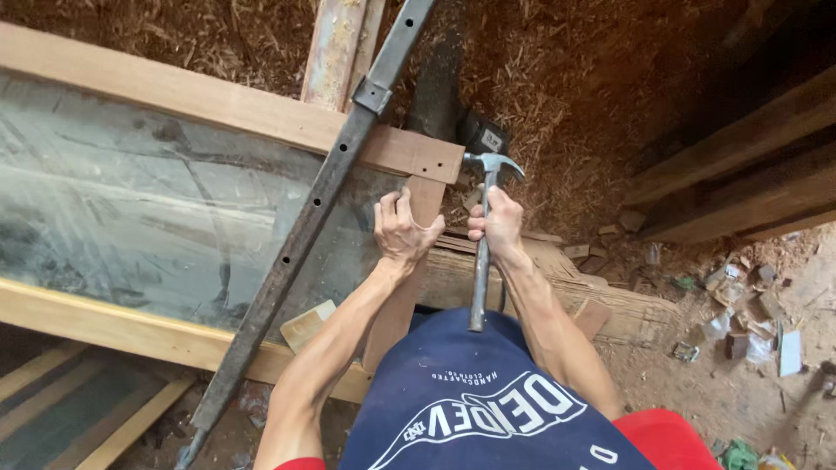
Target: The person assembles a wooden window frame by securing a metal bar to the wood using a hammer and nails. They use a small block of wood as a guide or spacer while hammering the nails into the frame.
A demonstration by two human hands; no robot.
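My right hand grips the metal shaft of a claw hammer, whose head sits up beside the corner of a wooden window frame. My left hand holds the frame's upright side piece just below that corner joint. A dusty glass pane fills the frame. A long dark metal bar with holes lies diagonally across the glass and frame.
Sawdust and wood shavings cover the ground behind. Dark planks lie at the right, with scraps and litter on the dirt below them. A rusty post rises behind the frame. Wooden slats lie bottom left.
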